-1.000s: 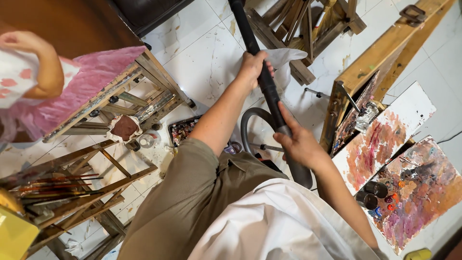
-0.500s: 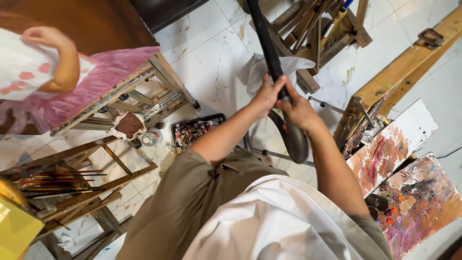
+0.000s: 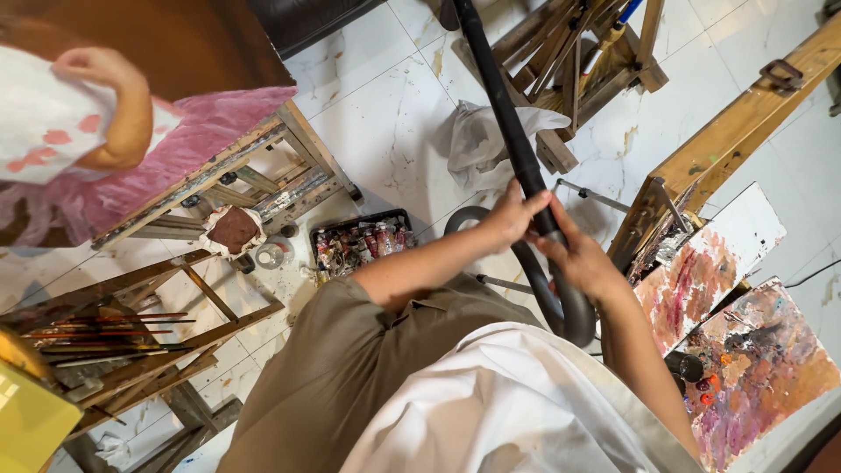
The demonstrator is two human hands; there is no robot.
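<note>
A long black tube (image 3: 498,88) slants across the white marble floor and joins a curved black hose (image 3: 569,320) near my body. My left hand (image 3: 517,213) is closed around the tube where it meets the hose. My right hand (image 3: 580,258) grips the same joint just below, touching the left hand. I wear an olive sleeve and a white apron. A crumpled white cloth (image 3: 477,144) lies on the floor beside the tube.
Wooden easels (image 3: 263,175) and a pink painting stand at left; another wooden frame (image 3: 736,131) is at right. Paint-smeared palettes (image 3: 745,368) lie at lower right. A tray of paint tubes (image 3: 359,241), a brush rack (image 3: 105,337) and a stacked easel (image 3: 587,52) surround me.
My right hand has slid up the hose to meet my left hand at the joint. The tube has shifted slightly and the view has tilted.
</note>
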